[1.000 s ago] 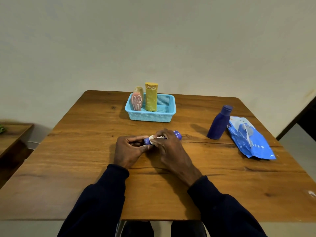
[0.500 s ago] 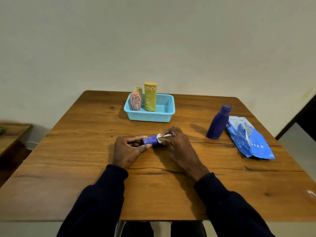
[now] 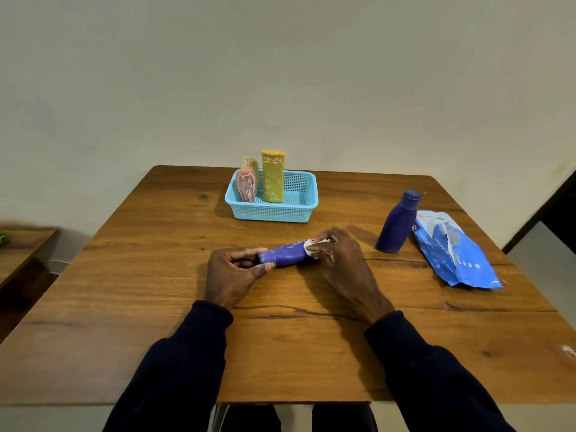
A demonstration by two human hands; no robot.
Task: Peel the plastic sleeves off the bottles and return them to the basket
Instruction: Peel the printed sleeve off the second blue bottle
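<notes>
A small blue bottle (image 3: 288,254) lies on its side at the middle of the wooden table (image 3: 156,307). My left hand (image 3: 232,274) pinches its cap end. My right hand (image 3: 339,260) grips the whitish plastic sleeve (image 3: 310,247), bunched at the bottle's other end. A light blue basket (image 3: 274,210) stands behind, holding a yellow bottle (image 3: 273,177), a pink bottle (image 3: 247,185) and a tan one (image 3: 253,165) half hidden behind the pink one.
A taller dark blue bottle (image 3: 397,222) stands upright at the right, beside a crumpled blue plastic sleeve (image 3: 452,251). A lower wooden surface (image 3: 21,254) sits beyond the table's left edge. A pale wall rises behind.
My right hand has slid to the right along the bottle, dragging the sleeve with it, so more of the bare blue body shows. My left hand has stayed on the cap end.
</notes>
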